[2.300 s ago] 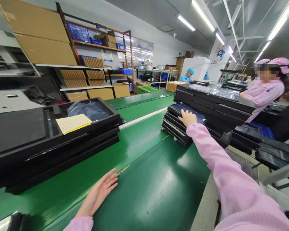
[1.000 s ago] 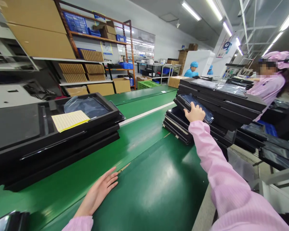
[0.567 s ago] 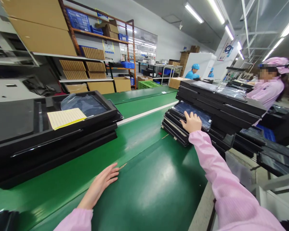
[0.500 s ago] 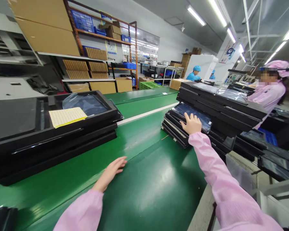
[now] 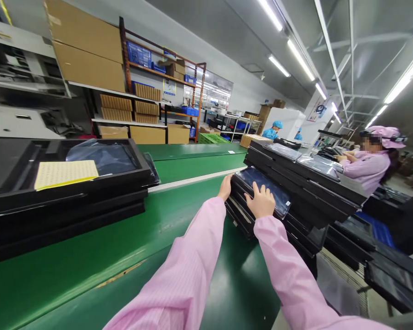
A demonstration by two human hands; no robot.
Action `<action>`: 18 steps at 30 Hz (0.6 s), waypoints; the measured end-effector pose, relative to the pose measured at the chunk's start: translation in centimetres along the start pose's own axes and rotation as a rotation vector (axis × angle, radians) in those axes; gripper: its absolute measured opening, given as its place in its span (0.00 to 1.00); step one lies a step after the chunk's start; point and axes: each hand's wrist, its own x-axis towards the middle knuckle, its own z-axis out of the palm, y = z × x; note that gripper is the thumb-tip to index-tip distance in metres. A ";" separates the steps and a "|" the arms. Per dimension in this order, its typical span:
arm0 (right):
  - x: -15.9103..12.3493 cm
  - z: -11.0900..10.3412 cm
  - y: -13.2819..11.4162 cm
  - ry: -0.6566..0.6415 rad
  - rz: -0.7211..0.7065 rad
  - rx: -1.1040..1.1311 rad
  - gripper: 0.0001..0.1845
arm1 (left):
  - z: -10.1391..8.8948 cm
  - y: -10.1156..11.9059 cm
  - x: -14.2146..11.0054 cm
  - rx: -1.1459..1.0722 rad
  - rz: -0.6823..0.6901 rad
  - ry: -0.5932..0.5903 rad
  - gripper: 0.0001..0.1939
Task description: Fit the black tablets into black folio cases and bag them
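Note:
My right hand (image 5: 261, 201) lies with fingers spread on a dark glossy screen panel (image 5: 273, 195), which is wrapped in clear film and has a small white label at one corner. This panel tops a short stack of black trays (image 5: 239, 213) on the green conveyor belt. Against the far left end of that stack rests my left hand (image 5: 225, 187); its fingers are mostly hidden, so their grip does not show. A taller stack of black trays (image 5: 306, 183) with film-covered panels on top stands right behind.
On the left, another stack of black foam trays (image 5: 65, 215) carries a yellow label sheet (image 5: 67, 174) and a filmed panel. A white strip (image 5: 192, 178) runs along the green belt (image 5: 165, 229). A co-worker in pink (image 5: 368, 160) is at the right. More trays (image 5: 395, 275) lie lower right.
My left hand has moved from above the belt, forward and right, to the end of the short stack. My right hand stays on the panel. The view has shifted.

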 end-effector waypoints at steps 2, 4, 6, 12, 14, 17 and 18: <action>0.8 0.1 -0.3 -0.018 0.027 0.017 0.27 | 0.2 -1.2 0.0 -0.005 0.001 0.018 0.28; 1.3 0.2 -0.6 -0.039 0.042 0.036 0.26 | 0.3 -2.0 0.1 0.001 0.006 0.031 0.28; 1.4 0.3 -0.8 -0.047 0.041 0.054 0.26 | 0.5 -2.4 0.3 0.013 0.014 0.044 0.26; 0.7 0.8 -1.1 -0.016 0.030 0.121 0.25 | 1.7 -2.2 0.8 0.058 0.022 0.083 0.26; 0.7 0.8 -1.2 -0.009 0.017 0.164 0.27 | 1.7 -2.2 1.0 0.075 -0.001 0.086 0.26; 0.2 0.5 -0.2 0.002 -0.049 0.248 0.30 | 1.3 -2.2 1.6 0.099 -0.058 0.086 0.27; -0.2 0.5 0.6 0.022 -0.061 0.288 0.31 | 1.2 -2.2 1.9 0.106 -0.073 0.087 0.29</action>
